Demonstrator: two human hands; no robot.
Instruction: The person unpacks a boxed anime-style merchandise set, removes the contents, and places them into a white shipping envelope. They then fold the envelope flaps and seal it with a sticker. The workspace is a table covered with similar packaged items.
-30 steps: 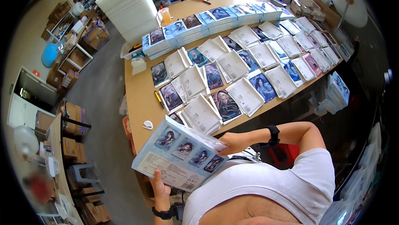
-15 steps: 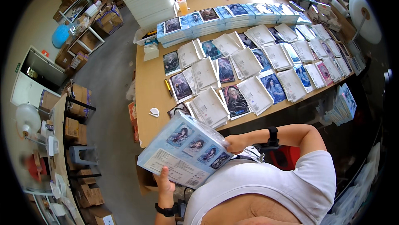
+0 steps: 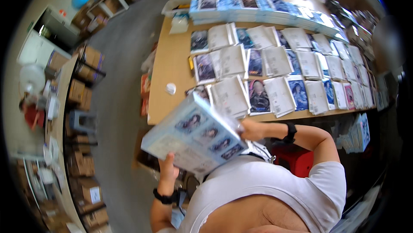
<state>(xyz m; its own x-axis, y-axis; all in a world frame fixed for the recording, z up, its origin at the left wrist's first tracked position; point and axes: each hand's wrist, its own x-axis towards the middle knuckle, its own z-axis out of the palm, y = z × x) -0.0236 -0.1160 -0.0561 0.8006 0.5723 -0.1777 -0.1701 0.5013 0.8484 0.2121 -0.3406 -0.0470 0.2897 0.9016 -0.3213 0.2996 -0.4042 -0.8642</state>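
A flat light-blue box (image 3: 193, 136) with several character pictures and a pale text panel is tilted in front of my chest. My left hand (image 3: 168, 167) grips its lower left edge, thumb on the printed face and the other fingers hidden behind. At the right edge my right hand (image 3: 253, 129) is closed on the box; clear plastic shows there, blurred. Beyond the box, on the wooden table (image 3: 165, 111), lie rows of picture cards (image 3: 260, 97) and white card stacks (image 3: 229, 95). The box covers part of the nearest left stack.
A long row of blue boxes (image 3: 266, 15) stands along the back of the table. A small white object (image 3: 171, 88) lies near the left edge. Under the table at right is a red stool (image 3: 297, 160). Shelving with cartons (image 3: 81, 164) lines the left wall.
My view has turned, so the table sits farther right and higher. Both hands still hold the box, which stays in front of me at nearly the same tilt.
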